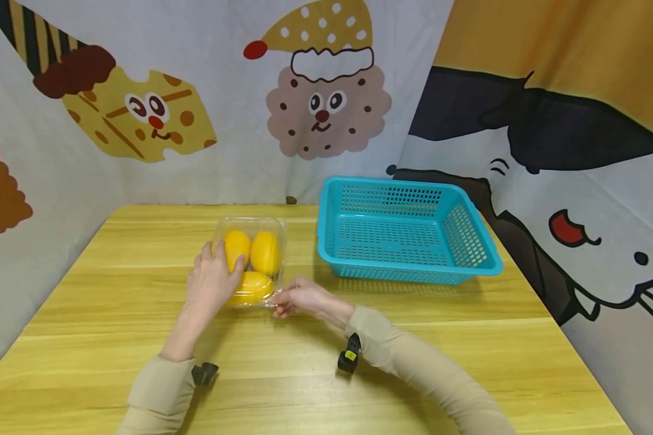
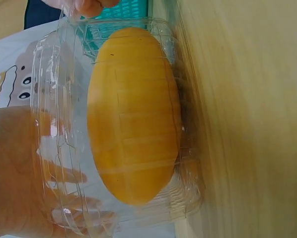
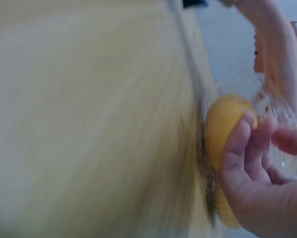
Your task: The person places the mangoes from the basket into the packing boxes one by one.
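A clear plastic clamshell box [image 1: 280, 229] sits on the table left of centre, with three yellow mangoes [image 1: 265, 252] inside. Two lie side by side at the back and one crosswise in front; through the box wall, the left wrist view shows the front mango [image 2: 133, 116] close up. My left hand [image 1: 211, 279] rests over the box's left side, fingers spread on the lid and thumb toward the middle. At the front right corner, my right hand [image 1: 305, 299] pinches the edge of the box between thumb and fingers [image 3: 238, 136].
A turquoise plastic basket [image 1: 408, 272] with perforated walls stands to the right of the box, near the table's back edge. Behind the wooden table [image 1: 305, 386] hangs a curtain [image 1: 239, 121] printed with cartoon figures. Each sleeve carries a small black wrist camera [image 1: 348, 356].
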The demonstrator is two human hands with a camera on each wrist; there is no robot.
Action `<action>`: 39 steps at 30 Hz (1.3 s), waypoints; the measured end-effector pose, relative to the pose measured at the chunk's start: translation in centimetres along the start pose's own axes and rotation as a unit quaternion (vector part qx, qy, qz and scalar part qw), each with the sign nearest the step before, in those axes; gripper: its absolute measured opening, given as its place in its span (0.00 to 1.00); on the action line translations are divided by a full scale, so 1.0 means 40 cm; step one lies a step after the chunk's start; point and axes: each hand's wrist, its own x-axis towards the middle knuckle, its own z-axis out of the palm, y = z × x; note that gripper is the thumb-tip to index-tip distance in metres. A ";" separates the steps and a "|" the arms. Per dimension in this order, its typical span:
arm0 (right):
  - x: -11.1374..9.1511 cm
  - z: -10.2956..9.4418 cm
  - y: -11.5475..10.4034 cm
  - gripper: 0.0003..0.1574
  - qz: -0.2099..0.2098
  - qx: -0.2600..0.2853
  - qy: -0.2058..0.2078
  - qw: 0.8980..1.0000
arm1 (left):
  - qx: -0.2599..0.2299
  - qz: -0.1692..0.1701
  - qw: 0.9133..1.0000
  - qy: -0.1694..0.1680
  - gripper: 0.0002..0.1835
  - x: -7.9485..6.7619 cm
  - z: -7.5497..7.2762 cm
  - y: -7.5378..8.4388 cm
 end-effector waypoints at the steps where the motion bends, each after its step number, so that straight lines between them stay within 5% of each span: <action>1: -0.001 -0.001 0.000 0.12 -0.003 -0.012 0.001 1.000 | 0.000 0.000 1.000 0.000 0.37 0.001 0.000 -0.001; 8: -0.005 -0.005 -0.001 0.13 -0.023 -0.089 0.004 0.996 | -0.001 -0.002 1.000 -0.009 0.37 0.002 -0.002 -0.002; 18: -0.013 -0.010 -0.003 0.16 -0.035 -0.102 0.011 0.994 | -0.008 -0.004 1.000 -0.010 0.37 0.003 -0.006 -0.003; 21: -0.017 -0.011 -0.006 0.19 -0.046 -0.114 0.034 0.992 | -0.007 -0.006 1.000 -0.011 0.37 0.004 -0.006 -0.003; 24: -0.023 -0.009 -0.013 0.28 -0.076 -0.177 0.087 0.977 | -0.007 -0.008 1.000 -0.014 0.38 0.005 -0.006 -0.002; 27: -0.037 -0.001 -0.024 0.35 -0.111 -0.274 0.149 0.944 | -0.004 -0.008 1.000 -0.014 0.38 0.006 -0.006 0.001; 32: -0.070 0.007 -0.056 0.33 -0.201 -0.403 0.210 0.868 | 0.011 0.008 1.000 0.007 0.37 0.012 -0.004 0.014; 36: -0.080 -0.013 -0.083 0.28 -0.304 -0.455 0.271 0.792 | 0.013 0.024 1.000 0.013 0.36 0.024 -0.002 0.036; 39: -0.075 -0.042 -0.097 0.28 -0.338 -0.484 0.328 0.738 | 0.015 0.035 0.999 0.006 0.37 0.033 0.000 0.058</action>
